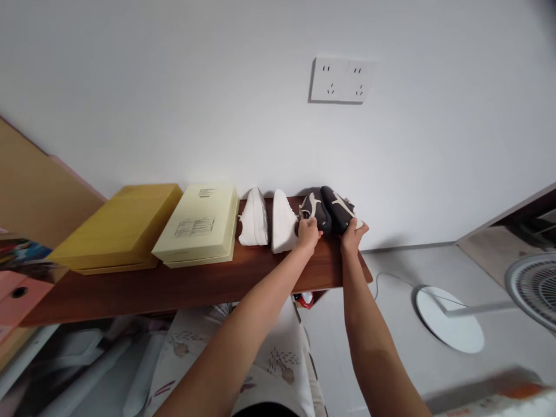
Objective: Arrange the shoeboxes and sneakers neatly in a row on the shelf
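Observation:
Two dark shoes with cream stripes stand side by side near the right end of a brown wooden shelf [165,292]. My left hand [308,233] is closed on the left dark shoe [315,209], gripping its near end. Around the near end of the right dark shoe [337,209], my right hand [353,234] is closed. Just left of them sits a pair of white shoes, one white shoe [284,223] nearest my left hand and the other white shoe [254,219] farther left.
A pale yellow box [197,223] and a darker yellow box [121,229] lie on the shelf's left part. The white wall behind bears sockets [341,80]. A fan [536,286] with a round base [449,319] stands on the floor at right. A pink box [19,295] is far left.

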Demonstrator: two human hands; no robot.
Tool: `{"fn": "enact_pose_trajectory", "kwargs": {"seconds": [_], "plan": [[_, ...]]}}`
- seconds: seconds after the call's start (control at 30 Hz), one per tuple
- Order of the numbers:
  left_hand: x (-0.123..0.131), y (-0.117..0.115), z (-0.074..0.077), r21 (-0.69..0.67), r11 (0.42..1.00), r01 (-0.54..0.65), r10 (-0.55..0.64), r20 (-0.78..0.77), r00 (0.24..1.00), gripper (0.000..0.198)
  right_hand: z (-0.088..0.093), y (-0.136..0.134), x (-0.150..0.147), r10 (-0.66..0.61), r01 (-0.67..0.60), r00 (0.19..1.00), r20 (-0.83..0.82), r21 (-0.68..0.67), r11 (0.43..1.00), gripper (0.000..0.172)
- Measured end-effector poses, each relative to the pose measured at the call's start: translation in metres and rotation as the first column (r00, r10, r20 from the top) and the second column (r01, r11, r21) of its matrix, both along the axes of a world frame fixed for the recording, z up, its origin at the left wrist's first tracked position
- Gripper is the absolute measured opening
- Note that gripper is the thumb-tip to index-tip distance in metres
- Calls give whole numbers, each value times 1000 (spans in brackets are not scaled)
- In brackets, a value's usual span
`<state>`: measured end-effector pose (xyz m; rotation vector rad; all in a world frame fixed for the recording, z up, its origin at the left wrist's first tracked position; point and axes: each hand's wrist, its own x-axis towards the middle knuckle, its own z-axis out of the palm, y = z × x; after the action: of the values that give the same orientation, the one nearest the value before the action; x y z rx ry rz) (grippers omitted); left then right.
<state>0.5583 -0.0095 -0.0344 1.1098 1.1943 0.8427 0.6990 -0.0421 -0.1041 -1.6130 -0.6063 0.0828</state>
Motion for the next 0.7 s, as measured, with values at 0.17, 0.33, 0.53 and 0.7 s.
{"fn": "enact_pose_trajectory", "kwargs": {"seconds": [0.17,0.33,0.53,0.7], "plan": [[13,-22,-20,106,993,-54,53,8,999,40,7,5,-15,-86,104,978,191,-89,991,59],[-32,-78,-33,579,809,100,-61,-86,994,62,5,3,-19,-205,220,948,244,-36,975,50],[-166,-124,-43,659,609,440,-267,-353,897,43,-2,0,-7,-302,304,944,132,0,953,43],[-275,-102,-31,656,454,604,-249,-557,792,25,-2,-4,-1,-295,296,951,87,4,955,41]]}}
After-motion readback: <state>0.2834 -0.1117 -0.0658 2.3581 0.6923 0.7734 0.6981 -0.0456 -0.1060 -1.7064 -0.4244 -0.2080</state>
